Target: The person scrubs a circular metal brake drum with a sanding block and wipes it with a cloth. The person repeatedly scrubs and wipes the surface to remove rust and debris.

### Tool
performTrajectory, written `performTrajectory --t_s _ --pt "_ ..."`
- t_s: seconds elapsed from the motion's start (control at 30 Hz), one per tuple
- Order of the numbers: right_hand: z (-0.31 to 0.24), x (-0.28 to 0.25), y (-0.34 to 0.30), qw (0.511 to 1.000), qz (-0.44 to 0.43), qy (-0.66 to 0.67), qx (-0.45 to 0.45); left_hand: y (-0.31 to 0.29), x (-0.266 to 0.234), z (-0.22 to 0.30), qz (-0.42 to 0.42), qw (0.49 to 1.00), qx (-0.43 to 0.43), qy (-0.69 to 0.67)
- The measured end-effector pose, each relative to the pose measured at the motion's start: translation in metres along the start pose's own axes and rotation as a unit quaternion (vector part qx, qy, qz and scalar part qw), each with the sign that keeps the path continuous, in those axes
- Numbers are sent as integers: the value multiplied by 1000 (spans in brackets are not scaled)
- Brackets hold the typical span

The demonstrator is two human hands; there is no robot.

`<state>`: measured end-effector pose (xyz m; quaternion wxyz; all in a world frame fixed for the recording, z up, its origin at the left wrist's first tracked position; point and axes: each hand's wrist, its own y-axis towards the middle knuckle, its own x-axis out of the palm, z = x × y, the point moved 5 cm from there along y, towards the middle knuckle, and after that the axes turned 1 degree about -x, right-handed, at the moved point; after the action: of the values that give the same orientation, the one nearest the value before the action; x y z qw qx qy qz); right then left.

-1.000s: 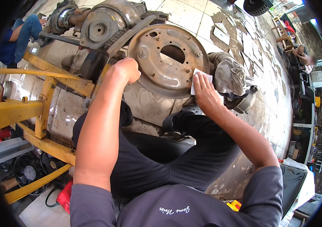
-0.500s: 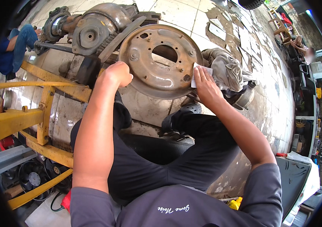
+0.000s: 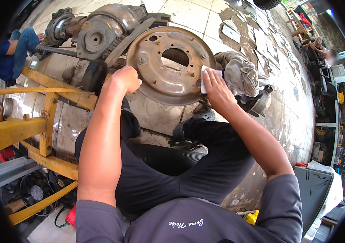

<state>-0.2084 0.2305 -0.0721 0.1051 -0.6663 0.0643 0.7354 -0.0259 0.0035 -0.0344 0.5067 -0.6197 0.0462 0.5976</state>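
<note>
A round, rusty brake backing plate (image 3: 160, 77), with a large half-moon-like opening and several small holes, is tilted up in front of my knees. My left hand (image 3: 126, 79) is closed at its left rim; the fingertips are partly hidden. Against the right side of the plate, my right hand (image 3: 220, 89) presses a folded white sheet (image 3: 203, 81), perhaps sandpaper, with its fingers together and nearly straight. Beside that hand a crumpled grey cloth (image 3: 239, 71) is draped over a dark, round metal part (image 3: 261, 103).
A rusty axle housing (image 3: 109, 22) lies behind the plate. Yellow metal frame rails (image 3: 14, 129) stand at my left, with a black fan (image 3: 34, 188) below. Another person (image 3: 8, 56) sits far left; a second (image 3: 322, 52) is far right. Broken tiles (image 3: 231, 32) cover part of the floor.
My right hand has slid the white sheet slightly left, further onto the plate's face. The plate has shifted very slightly left; my left hand stays at the rim.
</note>
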Motion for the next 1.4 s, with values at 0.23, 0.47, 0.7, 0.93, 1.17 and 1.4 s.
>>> performTrajectory --t_s 0.23,0.47,0.7,0.93,1.17,1.4 --pt "-7 0 -1 1000 -12 2 -17 -5 -2 2 -26 999 -22 -19" --pt "-3 -1 -4 1000 1 19 -10 -2 -1 0 18 1000 -3 -13" --pt "-12 1 -14 1000 -19 3 4 -5 -3 2 -15 999 -24 -20" --pt "-15 0 -24 999 -44 -6 0 -4 -2 1 -16 999 -24 -25" --pt "0 -1 4 1000 16 -1 11 1 1 -1 -14 999 -32 -14" --pt "-7 -7 -21 999 -11 12 -28 -1 -6 6 -18 999 -21 -17"
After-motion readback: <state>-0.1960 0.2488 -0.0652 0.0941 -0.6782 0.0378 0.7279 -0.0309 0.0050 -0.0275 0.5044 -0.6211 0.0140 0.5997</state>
